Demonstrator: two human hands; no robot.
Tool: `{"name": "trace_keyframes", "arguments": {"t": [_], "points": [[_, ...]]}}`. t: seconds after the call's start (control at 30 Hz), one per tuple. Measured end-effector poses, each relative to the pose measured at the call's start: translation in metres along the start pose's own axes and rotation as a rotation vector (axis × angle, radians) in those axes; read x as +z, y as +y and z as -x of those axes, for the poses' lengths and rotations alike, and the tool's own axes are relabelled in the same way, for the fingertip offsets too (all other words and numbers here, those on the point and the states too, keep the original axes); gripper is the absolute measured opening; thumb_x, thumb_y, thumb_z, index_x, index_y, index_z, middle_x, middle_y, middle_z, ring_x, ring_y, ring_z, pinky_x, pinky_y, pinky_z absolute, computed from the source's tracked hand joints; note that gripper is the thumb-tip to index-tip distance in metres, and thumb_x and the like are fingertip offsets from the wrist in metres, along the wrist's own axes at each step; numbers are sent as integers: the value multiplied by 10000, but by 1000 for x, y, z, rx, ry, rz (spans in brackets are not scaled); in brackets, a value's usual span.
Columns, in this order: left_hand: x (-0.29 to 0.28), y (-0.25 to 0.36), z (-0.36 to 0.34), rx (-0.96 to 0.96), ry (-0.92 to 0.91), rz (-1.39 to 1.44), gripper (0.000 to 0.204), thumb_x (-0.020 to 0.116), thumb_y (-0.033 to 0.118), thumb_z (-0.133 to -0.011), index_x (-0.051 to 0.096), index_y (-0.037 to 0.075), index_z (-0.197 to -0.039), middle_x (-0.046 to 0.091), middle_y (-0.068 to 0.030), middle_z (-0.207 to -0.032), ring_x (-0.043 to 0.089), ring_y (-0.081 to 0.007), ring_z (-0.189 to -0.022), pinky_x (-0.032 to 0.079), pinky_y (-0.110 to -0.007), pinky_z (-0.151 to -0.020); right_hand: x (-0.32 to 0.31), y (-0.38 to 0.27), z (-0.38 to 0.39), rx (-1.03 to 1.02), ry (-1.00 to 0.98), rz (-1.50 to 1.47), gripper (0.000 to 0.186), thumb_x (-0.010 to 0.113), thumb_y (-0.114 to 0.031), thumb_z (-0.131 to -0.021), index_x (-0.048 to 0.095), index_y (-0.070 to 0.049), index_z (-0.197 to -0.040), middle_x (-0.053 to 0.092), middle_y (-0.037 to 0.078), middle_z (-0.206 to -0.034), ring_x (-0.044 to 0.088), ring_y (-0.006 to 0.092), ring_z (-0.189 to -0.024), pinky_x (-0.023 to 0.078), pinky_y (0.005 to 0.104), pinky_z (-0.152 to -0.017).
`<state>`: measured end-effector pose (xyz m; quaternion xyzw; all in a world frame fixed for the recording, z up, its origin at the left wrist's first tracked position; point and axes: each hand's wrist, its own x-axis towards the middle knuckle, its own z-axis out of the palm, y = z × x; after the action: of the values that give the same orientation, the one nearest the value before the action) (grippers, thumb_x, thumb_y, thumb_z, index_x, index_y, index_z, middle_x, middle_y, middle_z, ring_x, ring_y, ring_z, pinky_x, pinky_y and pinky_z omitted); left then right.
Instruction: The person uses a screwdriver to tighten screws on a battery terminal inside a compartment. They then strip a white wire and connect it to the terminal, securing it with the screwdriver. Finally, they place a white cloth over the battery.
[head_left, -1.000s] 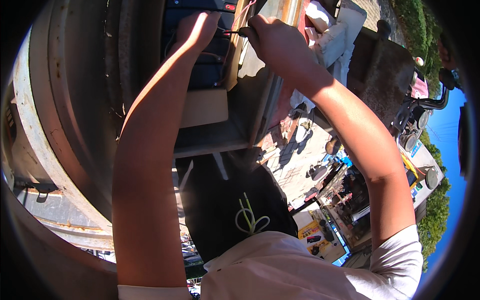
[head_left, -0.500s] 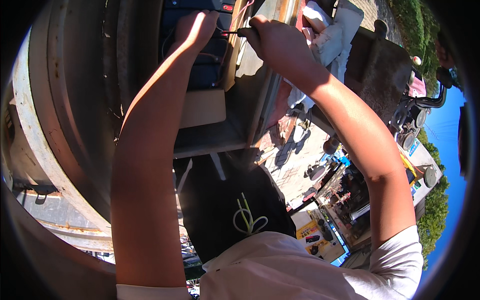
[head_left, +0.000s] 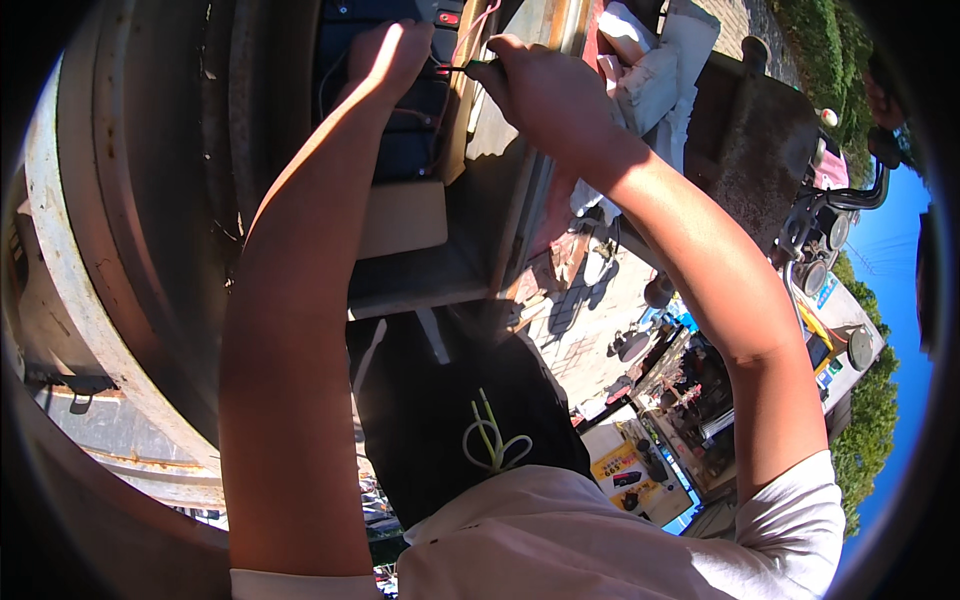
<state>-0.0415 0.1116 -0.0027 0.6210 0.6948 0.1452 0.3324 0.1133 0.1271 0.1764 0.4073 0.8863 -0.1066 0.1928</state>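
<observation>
My right hand (head_left: 545, 95) is closed round the dark handle of a screwdriver (head_left: 484, 70). Its thin shaft points left, with the tip close to my left hand (head_left: 388, 62). That hand is closed over a row of dark batteries (head_left: 408, 148); its fingertips and whatever they pinch are hidden. A thin wire (head_left: 322, 88) curves beside it. Just beyond the tip, a red terminal (head_left: 449, 18) shows on one battery, and a pink wire (head_left: 478, 32) rises past the battery edge.
The batteries sit in a metal frame with a rusty rail (head_left: 545, 150) on the right. A cardboard piece (head_left: 405, 220) lies at their near end. White crumpled wrapping (head_left: 650, 85) and a brown seat-like block (head_left: 750, 150) are further right. A curved metal rim (head_left: 75, 260) runs along the left.
My right hand and the screwdriver have shifted slightly left, toward my left hand. My left hand stays almost in place over the batteries.
</observation>
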Motion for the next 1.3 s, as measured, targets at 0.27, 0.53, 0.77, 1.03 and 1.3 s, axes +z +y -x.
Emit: {"name": "trace_keyframes", "arguments": {"t": [0.27,0.53,0.77,1.03,1.3], "points": [[-3,2,-3,120,78,-130,184,636,196,-837,667,88,-981,687,-123,-962,672,-306,-889,525,-408,-730,5,1,-3,-38,48,-63,233,593,-176,-907,571,-89,-1121,644,155,-977,690,318,-761,555,399,-639],[3,-1,-6,162,101,-191,204,657,226,-833,666,95,-989,685,-124,-950,670,-309,-882,524,-421,-709,4,3,-8,5,-65,-117,208,604,-186,-926,608,-64,-1094,653,162,-950,677,336,-810,541,388,-662],[12,-8,-7,147,96,-154,218,671,222,-824,671,97,-1003,682,-126,-928,670,-309,-865,522,-416,-702,-8,9,-15,-190,-74,-11,243,636,-246,-910,632,-25,-1012,673,154,-753,697,284,-734,543,379,-665],[11,0,-9,118,62,-227,235,673,199,-827,674,89,-1034,690,-139,-958,670,-311,-876,527,-416,-732,-13,4,-31,-377,-74,212,182,659,-190,-855,665,-37,-954,686,139,-795,709,268,-727,562,359,-663],[-19,-3,40,-461,264,612,279,662,247,-891,665,34,-1070,646,-63,-789,593,-182,-687,489,-311,-661,-10,7,-38,-345,-248,174,160,647,-162,-790,726,-50,-872,709,136,-848,715,290,-825,581,380,-678]]}}
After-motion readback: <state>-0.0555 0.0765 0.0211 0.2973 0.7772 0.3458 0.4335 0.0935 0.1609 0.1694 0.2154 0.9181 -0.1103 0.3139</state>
